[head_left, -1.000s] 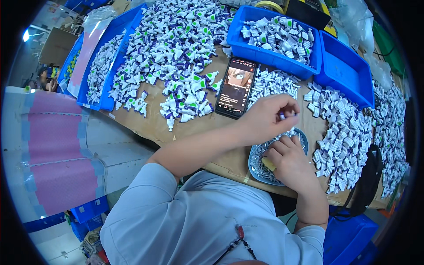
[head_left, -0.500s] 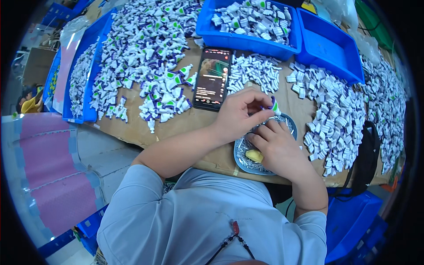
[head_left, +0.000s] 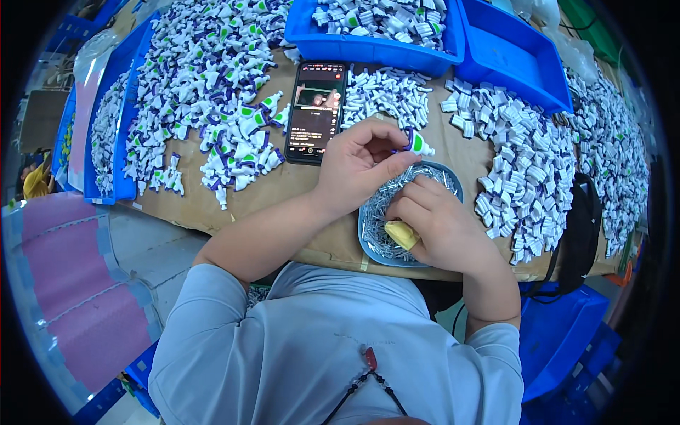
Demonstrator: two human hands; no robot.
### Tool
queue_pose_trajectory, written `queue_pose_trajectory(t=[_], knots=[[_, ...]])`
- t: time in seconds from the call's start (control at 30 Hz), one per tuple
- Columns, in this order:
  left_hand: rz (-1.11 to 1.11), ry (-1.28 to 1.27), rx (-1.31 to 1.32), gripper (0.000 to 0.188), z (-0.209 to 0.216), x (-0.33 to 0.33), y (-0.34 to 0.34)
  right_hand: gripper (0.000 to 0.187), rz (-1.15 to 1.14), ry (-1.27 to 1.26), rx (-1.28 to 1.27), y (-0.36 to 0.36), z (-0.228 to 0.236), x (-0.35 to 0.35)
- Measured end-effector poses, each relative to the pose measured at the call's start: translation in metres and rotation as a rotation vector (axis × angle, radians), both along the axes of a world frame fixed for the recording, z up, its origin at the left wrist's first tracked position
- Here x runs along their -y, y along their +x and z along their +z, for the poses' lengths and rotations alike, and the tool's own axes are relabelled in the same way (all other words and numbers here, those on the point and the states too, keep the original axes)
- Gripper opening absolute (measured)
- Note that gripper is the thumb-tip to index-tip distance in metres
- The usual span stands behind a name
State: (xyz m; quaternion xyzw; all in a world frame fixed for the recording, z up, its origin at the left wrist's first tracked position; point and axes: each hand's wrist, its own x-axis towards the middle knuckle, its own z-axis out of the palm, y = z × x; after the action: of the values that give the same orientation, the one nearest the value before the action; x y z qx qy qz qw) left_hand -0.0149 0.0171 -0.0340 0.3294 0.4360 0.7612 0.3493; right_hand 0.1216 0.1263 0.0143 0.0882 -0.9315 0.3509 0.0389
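Pinched between the thumb and fingers of my left hand [head_left: 361, 168] is a small white toy torso piece [head_left: 418, 144] with green and purple patches, held above the far edge of a blue-grey tray. The tray [head_left: 364, 249] is filled with small metal pins [head_left: 382, 248]. My right hand [head_left: 446, 227] reaches down into those pins with its fingers curled together; whatever lies at the fingertips is hidden. A yellow cover or scrap [head_left: 402, 234] sits at the right thumb; I cannot tell which it is.
A lit phone [head_left: 316, 113] lies beyond my left hand. Behind it are heaps of similar torso pieces [head_left: 205, 85] and short white parts [head_left: 388, 99]. White blocky parts [head_left: 528, 170] pile up on the right. Blue bins [head_left: 375, 49] line the back, another blue bin [head_left: 517, 53] beside them.
The whole view has shifted slightly. The torso piece in my left hand has tipped from upright toward lying sideways. My right fingers have curled in more among the pins.
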Motion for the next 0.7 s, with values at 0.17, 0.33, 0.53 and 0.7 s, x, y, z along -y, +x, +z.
queue_pose_trajectory(t=[0.17, 0.33, 0.53, 0.7], knots=[[-0.012, 0.011, 0.019, 0.02, 0.001, 0.0, 0.001, 0.027, -0.001, -0.155, -0.063, -0.001, 0.003, -0.003], [-0.018, 0.016, 0.018, 0.021, 0.001, 0.0, 0.001, 0.023, -0.017, -0.206, -0.241, -0.001, 0.006, -0.009], [0.008, -0.013, -0.059, 0.021, 0.001, 0.001, 0.004, 0.02, -0.241, -0.423, -0.349, 0.006, -0.006, -0.009], [0.002, -0.032, -0.135, 0.021, 0.004, 0.003, 0.002, 0.023, -0.344, -0.399, -0.422, 0.0, -0.009, -0.008]])
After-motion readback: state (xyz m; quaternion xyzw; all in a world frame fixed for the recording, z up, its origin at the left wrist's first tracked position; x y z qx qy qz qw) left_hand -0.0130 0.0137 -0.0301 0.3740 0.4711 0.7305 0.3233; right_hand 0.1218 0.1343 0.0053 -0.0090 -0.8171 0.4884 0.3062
